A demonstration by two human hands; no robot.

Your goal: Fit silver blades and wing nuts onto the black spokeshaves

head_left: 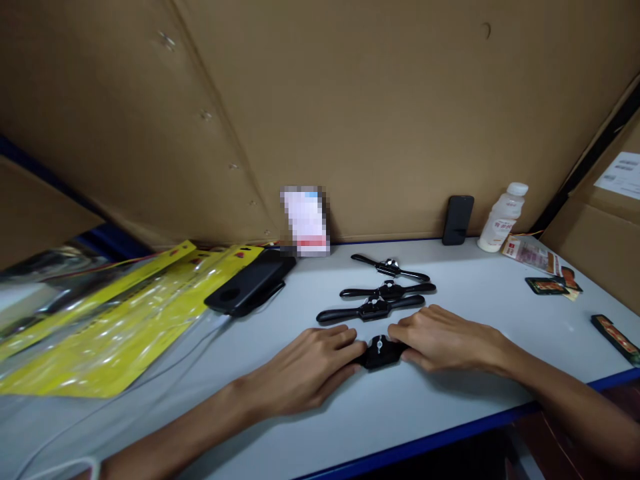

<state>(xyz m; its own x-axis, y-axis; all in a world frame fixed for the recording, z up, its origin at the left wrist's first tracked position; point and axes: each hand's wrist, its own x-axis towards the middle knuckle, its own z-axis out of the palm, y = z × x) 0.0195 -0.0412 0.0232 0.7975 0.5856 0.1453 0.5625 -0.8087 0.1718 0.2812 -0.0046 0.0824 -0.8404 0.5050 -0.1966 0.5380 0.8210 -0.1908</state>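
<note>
Both hands grip a black spokeshave [382, 354] low over the white table, one at each end. My left hand [320, 363] is closed around its left handle, my right hand [443, 340] around the right one. The fingers cover the handles, so mainly the middle body with a small silvery screw shows. Just beyond lie three similar tools: a near spokeshave [373, 309], a middle spokeshave [388, 291] and a far spokeshave [390, 267], roughly parallel with handles pointing left and right.
Yellow-and-clear plastic packages [100, 333] cover the table's left side. A black device [250, 283] with a white cable lies beside them. At the cardboard wall stand a lit phone [306, 223], a dark phone [457, 220] and a bottle [504, 217]. Small packets [547, 285] lie right.
</note>
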